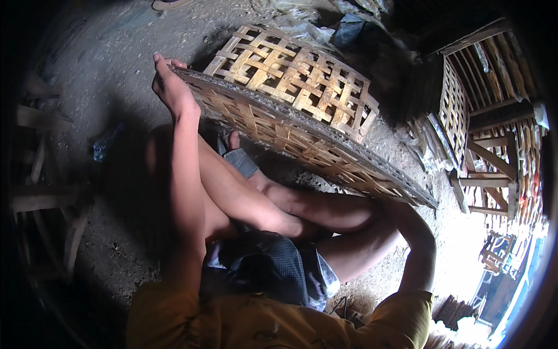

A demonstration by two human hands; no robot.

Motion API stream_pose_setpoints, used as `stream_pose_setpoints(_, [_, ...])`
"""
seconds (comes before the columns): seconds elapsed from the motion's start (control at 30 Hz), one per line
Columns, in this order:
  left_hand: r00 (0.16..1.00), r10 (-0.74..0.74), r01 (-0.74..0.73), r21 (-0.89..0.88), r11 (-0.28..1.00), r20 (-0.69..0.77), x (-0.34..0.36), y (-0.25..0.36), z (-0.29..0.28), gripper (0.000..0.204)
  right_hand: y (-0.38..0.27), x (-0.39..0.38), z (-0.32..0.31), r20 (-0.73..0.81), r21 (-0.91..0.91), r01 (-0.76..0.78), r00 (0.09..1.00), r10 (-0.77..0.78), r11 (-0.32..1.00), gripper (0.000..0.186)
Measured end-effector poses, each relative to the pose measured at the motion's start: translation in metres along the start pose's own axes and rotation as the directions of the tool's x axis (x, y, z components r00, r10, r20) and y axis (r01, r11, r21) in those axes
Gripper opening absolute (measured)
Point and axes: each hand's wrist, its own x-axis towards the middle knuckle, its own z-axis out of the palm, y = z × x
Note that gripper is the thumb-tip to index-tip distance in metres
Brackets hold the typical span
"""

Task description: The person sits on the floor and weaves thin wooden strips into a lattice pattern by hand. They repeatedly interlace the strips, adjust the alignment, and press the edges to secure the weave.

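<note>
I sit cross-legged on the dirt floor with a woven bamboo panel (302,151) tilted on its edge across my legs. My left hand (173,87) grips the panel's upper left end. My right hand (388,205) is at the panel's lower right, its fingers hidden behind it. A second, paler lattice piece (290,75) lies just beyond the first, toward the top of the view. A grey-blue object (241,163) is by my foot under the panel; I cannot make out what it is.
Wooden frames (46,198) stand at the left. At the right are a leaning lattice panel (453,107), a wooden trestle (488,174) and a slatted wall with bright light. Crumpled plastic sheeting (314,17) lies at the back, and a blue plastic scrap (100,151) on the floor.
</note>
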Motion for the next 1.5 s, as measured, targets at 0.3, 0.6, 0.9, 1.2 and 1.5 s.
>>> stream_pose_setpoints(0.3, [0.998,0.007,-0.008,-0.018,1.0,-0.057,0.017,-0.014,-0.008,0.04,0.031,-0.025,-0.004,-0.039,0.013,-0.043,0.998,0.044,0.999,0.004])
stream_pose_setpoints(0.6, [0.998,-0.056,0.056,-0.025,0.998,0.024,-0.006,0.001,0.009,0.037,0.112,-0.149,-0.014,-0.116,-0.001,-0.376,0.92,0.374,0.926,0.006])
stream_pose_setpoints(0.9, [1.0,-0.019,0.019,0.006,1.0,0.014,0.01,-0.01,-0.002,0.04,0.159,-0.247,0.005,-0.128,0.019,-0.609,0.785,0.606,0.793,0.007])
stream_pose_setpoints(1.2, [0.999,0.031,-0.03,0.041,0.999,-0.028,0.005,-0.006,-0.002,0.042,0.181,-0.219,-0.007,-0.357,0.196,-0.462,0.788,0.502,0.865,0.009])
stream_pose_setpoints(1.5, [0.921,0.188,-0.198,-0.007,0.98,0.34,0.002,-0.028,-0.019,0.029,0.144,-0.18,-0.136,-0.656,-0.14,-0.21,0.752,0.069,0.968,0.011])
